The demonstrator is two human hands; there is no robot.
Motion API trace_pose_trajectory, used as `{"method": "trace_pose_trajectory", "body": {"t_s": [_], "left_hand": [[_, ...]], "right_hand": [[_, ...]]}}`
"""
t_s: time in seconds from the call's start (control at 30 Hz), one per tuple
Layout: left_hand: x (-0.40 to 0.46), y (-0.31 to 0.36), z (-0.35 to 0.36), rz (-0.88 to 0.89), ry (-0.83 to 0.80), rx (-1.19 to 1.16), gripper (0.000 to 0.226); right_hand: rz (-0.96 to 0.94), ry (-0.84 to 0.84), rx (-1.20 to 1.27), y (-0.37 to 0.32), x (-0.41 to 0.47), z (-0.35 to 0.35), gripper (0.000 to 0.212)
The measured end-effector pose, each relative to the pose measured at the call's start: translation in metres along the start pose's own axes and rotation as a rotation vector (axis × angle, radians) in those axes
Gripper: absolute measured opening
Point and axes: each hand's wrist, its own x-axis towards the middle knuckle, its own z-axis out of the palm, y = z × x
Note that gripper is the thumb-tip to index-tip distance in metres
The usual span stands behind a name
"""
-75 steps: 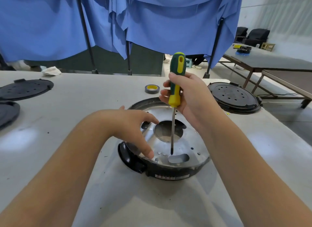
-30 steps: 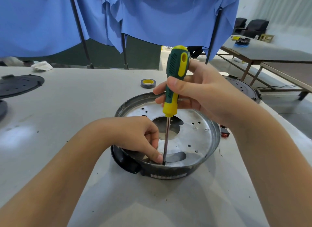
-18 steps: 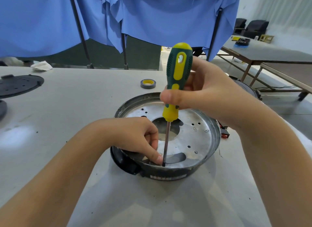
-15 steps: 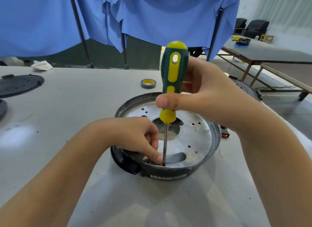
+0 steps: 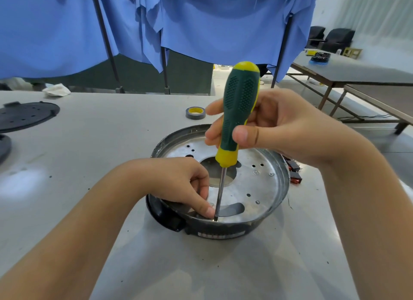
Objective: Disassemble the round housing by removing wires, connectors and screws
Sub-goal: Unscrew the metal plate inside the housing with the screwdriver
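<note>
Screw removal is in progress on the round housing point(image 5: 263, 201), which is seated near the table point(image 5: 93, 147) centre, directly below the camera. The screwdriver point(image 5: 239, 112) is held near-upright by the right hand point(image 5: 274, 130), with thumb and fingers wrapped around the green-and-yellow handle. The tip is set down at the 6 o'clock edge of the metal plate point(image 5: 257, 183) inside the housing; the screw itself is hidden under the tip and cannot be confirmed. The left hand point(image 5: 178, 185) is rested on the housing at 8 o'clock, fingers curled, with a fingertip pressed beside the shaft just above the tip; whether anything is pinched there cannot be told.

Progress is judged as partial. Several holes in the plate are seen open, while at least two screw heads point(image 5: 256, 172) are seen seated at about 2 o'clock, so fasteners are left to be withdrawn. No wires are seen inside the housing. Red-and-black parts point(image 5: 293, 172), possibly connectors, are seen lying against the outside wall at 3 o'clock.

A label strip point(image 5: 220, 235) is fitted on the outer wall at 6 o'clock; its print is too small to be read. No brand is legible on the screwdriver. A tape roll point(image 5: 195, 113) lies beyond the housing at 12 o'clock.
</note>
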Motion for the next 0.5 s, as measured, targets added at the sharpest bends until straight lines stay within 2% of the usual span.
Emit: {"method": "trace_pose_trajectory", "body": {"t_s": [0.13,0.2,0.33,0.5], "left_hand": [[-0.008,0.004,-0.003,0.013,-0.007,0.036,0.031],[-0.017,0.007,-0.008,0.08,-0.01,0.02,0.026],[-0.031,0.015,-0.013,0.275,-0.057,-0.265,0.023],[-0.031,0.014,0.006,0.346,0.039,-0.514,0.019]], "right_hand": [[0.02,-0.015,0.019,0.002,0.0,-0.003,0.048],[0.017,-0.006,0.007,0.002,0.001,-0.001,0.05],[0.019,0.047,-0.051,0.001,0.002,0.003,0.044],[0.02,0.162,-0.235,0.0,0.002,0.004,0.033]]}}
